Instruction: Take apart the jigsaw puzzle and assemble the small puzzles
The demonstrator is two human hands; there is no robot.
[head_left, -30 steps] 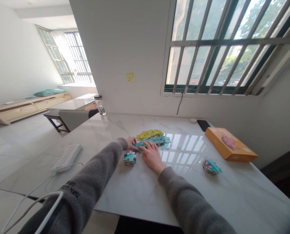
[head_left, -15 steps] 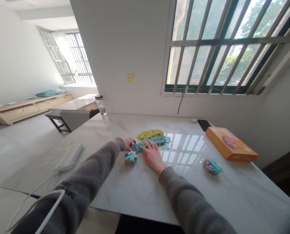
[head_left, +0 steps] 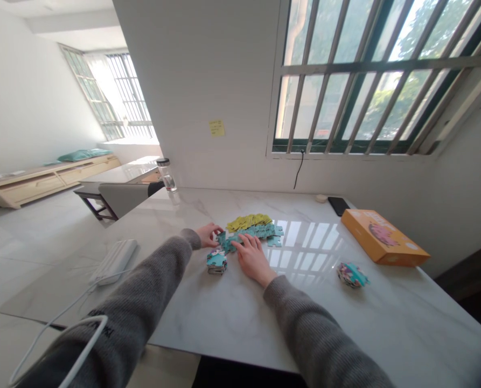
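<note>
— Left hand (head_left: 208,235) is sliding up and leftward, away from a long strip of interlocked teal jigsaw pieces (head_left: 252,233). What's sitting furthest left on the white marble desk (head_left: 385,318)?

— A clear glass bottle with a black lid (head_left: 166,176) is standing at the far corner, and a white ribbed plastic case with a white cable (head_left: 113,261) is lying nearer.

— And that hand's fingers (head_left: 216,229)?

— They're curving loosely, gripping nothing, just beside the strip's left end and above a small stack of teal-topped jigsaw pieces (head_left: 216,262).

— Where's the strip lying?

— It's lying mid-desk, just in front of a row of yellow jigsaw pieces (head_left: 249,222). Right hand (head_left: 253,260) is resting on it, its fingers (head_left: 244,243) spreading, not clenching.

— Further right?

— A black phone (head_left: 339,206) is lying by the wall, a loose heap of multicoloured jigsaw pieces (head_left: 351,275) is sitting nearer, and an orange cardboard puzzle box (head_left: 383,237) is lying beyond it.
</note>
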